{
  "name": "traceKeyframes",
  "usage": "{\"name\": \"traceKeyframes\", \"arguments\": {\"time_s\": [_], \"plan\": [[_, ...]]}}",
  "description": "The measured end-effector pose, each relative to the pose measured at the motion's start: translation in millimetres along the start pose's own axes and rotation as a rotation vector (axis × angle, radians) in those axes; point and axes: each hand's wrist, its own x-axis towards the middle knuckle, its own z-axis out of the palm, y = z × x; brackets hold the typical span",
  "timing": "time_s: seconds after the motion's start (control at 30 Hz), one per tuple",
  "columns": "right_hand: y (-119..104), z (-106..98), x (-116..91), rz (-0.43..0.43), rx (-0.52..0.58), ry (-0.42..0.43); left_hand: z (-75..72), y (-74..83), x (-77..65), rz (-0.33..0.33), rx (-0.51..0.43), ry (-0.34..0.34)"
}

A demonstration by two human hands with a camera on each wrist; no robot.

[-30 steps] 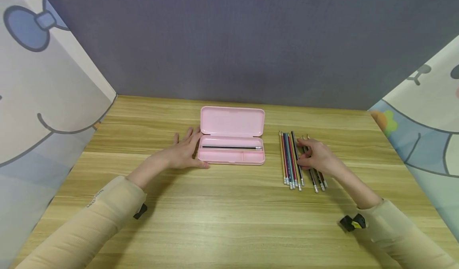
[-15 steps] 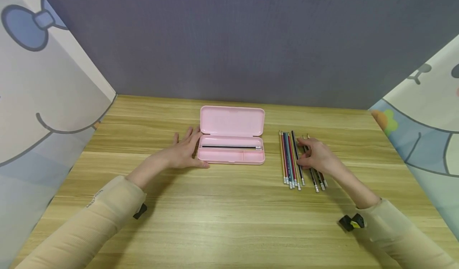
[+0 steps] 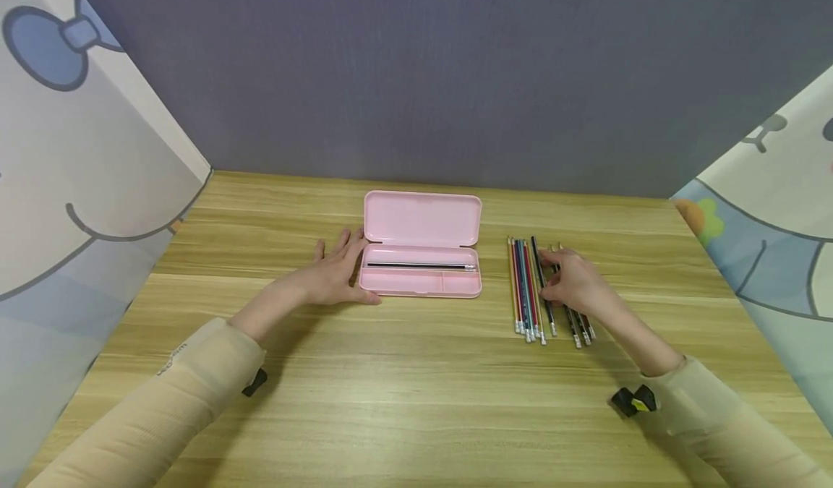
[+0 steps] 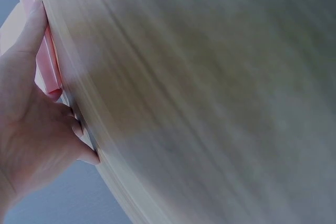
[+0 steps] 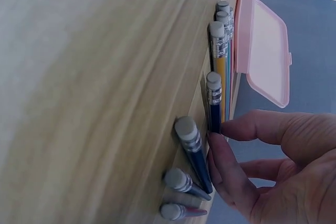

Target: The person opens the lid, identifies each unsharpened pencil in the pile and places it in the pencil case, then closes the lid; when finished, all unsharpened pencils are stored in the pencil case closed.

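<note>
A pink pencil case lies with its lid raised at the back. Inside its long rear compartment rests a dark pencil. My left hand rests at the case's left end, fingers spread and thumb along the front edge. On the right, my right hand pinches a dark blue pencil with a white eraser between thumb and fingertips, low over the table. That pencil stands slightly apart from a row of coloured pencils on its left.
Several more pencils lie beneath and right of the right hand, erasers toward the front. The wooden table ends at a grey panel behind, with cartoon-printed panels at both sides.
The dark blue pencil has shifted slightly right, away from the row, with the right hand at it. The left hand and the case stay as they were.
</note>
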Motion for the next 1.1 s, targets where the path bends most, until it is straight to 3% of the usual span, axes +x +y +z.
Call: {"name": "traceKeyframes", "arguments": {"time_s": [0.2,0.47,0.83,1.1], "plan": [[0,0,2,0.015,0.013,0.006,-1.2,1.2,-0.1,-0.013,0.026,-0.009],[-1,0,4,0.008,-0.063,0.022,-1.5,1.7,-0.3,-0.015,0.027,-0.004],[7,-12,4,0.046,0.179,-0.064,-2.3,3.1,-1.1,-0.018,0.018,-0.012],[12,-19,1,0.031,0.373,-0.064,-2.3,4.0,-1.4,-0.023,0.020,-0.024]]}}
